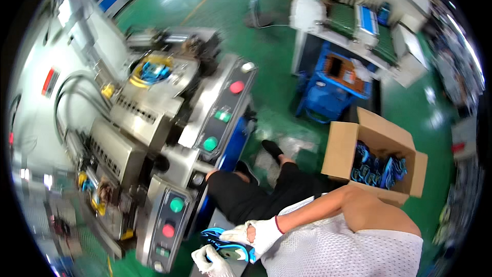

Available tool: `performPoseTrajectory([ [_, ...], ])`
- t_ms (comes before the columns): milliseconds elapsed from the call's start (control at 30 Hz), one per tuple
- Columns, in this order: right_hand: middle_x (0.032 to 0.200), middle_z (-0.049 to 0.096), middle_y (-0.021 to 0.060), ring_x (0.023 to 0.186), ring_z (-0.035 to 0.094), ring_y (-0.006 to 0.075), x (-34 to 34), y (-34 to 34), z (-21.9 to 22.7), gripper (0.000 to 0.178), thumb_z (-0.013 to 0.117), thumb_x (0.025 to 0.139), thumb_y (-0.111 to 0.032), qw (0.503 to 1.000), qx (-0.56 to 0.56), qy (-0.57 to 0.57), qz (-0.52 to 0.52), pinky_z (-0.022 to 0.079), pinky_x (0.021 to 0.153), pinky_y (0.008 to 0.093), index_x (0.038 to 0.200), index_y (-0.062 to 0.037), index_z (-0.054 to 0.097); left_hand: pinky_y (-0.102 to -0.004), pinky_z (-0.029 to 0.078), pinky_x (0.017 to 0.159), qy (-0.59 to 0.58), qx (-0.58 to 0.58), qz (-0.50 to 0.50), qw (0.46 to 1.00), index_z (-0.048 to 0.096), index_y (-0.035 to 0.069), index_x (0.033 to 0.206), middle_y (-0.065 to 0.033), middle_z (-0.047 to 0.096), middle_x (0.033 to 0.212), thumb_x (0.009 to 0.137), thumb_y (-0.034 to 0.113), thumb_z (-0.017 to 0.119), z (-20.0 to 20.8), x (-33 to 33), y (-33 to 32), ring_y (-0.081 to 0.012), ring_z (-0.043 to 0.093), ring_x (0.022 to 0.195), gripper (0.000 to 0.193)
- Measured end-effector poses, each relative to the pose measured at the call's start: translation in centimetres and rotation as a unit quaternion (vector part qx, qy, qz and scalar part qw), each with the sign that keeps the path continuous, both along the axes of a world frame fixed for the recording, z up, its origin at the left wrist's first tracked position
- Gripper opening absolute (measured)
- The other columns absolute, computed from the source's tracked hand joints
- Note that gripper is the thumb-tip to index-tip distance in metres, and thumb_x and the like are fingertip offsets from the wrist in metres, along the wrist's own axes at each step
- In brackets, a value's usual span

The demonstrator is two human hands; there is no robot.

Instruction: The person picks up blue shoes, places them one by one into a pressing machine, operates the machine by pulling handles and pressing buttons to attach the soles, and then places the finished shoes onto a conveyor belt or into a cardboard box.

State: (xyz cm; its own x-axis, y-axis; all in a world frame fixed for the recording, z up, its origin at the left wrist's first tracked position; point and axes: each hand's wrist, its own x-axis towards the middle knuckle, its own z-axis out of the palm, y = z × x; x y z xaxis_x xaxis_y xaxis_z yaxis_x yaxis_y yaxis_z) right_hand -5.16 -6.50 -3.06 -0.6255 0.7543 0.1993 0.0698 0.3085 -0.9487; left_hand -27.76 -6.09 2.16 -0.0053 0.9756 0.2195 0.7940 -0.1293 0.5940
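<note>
A blue and black shoe upper [230, 252] lies low in the picture, close to my lap, with a pale greenish patch showing inside it. My right hand [256, 233], in a white knit glove with bare skin showing near the fingers, is closed on its upper side. My left hand [212, 262], also white-gloved, curls its fingers at the near left edge of the upper. The fingertips of the left hand are partly hidden. Beneath the hands is a grey surface [219, 219].
A metal press machine [154, 123] with button panels [218, 115] stands close on my left. On my right sits an open cardboard box [342, 150] holding several blue and black uppers [376, 166]. Beyond are a blue cart [320, 95] and a conveyor [341, 20].
</note>
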Motion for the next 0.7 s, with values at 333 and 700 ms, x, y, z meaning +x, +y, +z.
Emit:
performPoseTrajectory([
  [333,0.133,0.064,0.0082,0.114,0.06,0.0162,18.4,-8.2,4.9,0.061,0.077,0.091,-0.016,0.818,-0.192,0.226,-0.494,0.05,0.103,0.0353,0.145,-0.0032,0.052,-0.0332,0.06,0.086,-0.248,-0.076,-0.415,0.872,0.044,-0.003,0.147,-0.0177,0.046,0.139,0.089,-0.006,0.052,7.2,23.7,7.1,-0.0236,0.067,0.101,0.058],
  [700,0.138,0.065,0.0168,0.126,0.061,0.0239,57.7,6.2,10.2,0.056,0.072,0.096,-0.036,0.512,0.134,0.009,-0.848,0.045,0.11,0.0352,0.138,-0.0011,0.063,-0.0338,0.063,0.079,-0.139,-0.151,-0.497,0.843,0.057,-0.001,0.135,-0.0211,0.052,0.139,0.085,0.002,0.081,0.2,28.4,7.0,-0.0287,0.069,0.105,0.055],
])
